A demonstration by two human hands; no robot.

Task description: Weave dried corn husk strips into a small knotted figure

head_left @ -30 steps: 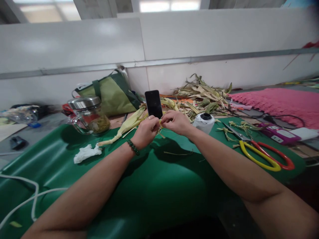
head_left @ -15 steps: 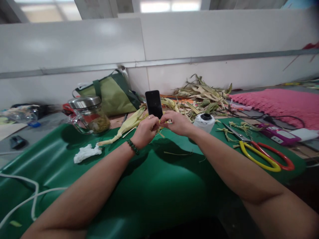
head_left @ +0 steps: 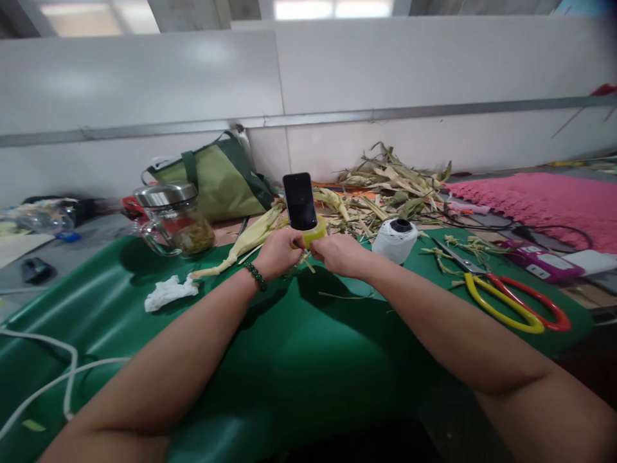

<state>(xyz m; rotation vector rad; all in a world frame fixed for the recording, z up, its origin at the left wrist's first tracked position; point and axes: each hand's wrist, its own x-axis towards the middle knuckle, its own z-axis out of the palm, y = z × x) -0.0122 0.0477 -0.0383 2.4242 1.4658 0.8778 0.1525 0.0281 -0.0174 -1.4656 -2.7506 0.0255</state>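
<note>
My left hand (head_left: 279, 254) is closed in a pinch on a small corn husk strip (head_left: 309, 263), whose pale end pokes out below the fingertips. Beside it, my right hand (head_left: 340, 253) is closed too, fingertips close to the same strip; what lies inside its fingers is hidden. Just behind both hands a phone (head_left: 299, 200) stands upright against a roll of yellowish tape (head_left: 318, 230). A husked-looking corn piece (head_left: 250, 242) lies left of them, and a cone of white thread (head_left: 394, 242) sits to the right.
Scissors (head_left: 501, 292) with red and yellow handles lie at right near knotted husk pieces (head_left: 441, 260). Dried husks (head_left: 385, 173) are heaped at the back. A glass jar (head_left: 176, 222), green bag (head_left: 222, 180) and crumpled tissue (head_left: 171, 292) are on the left. White cable (head_left: 67, 360) crosses the green cover (head_left: 299, 379).
Both hands have lowered slightly and the right fingers have curled in, so the yellowish tape roll behind them now shows. The view has shifted a little.
</note>
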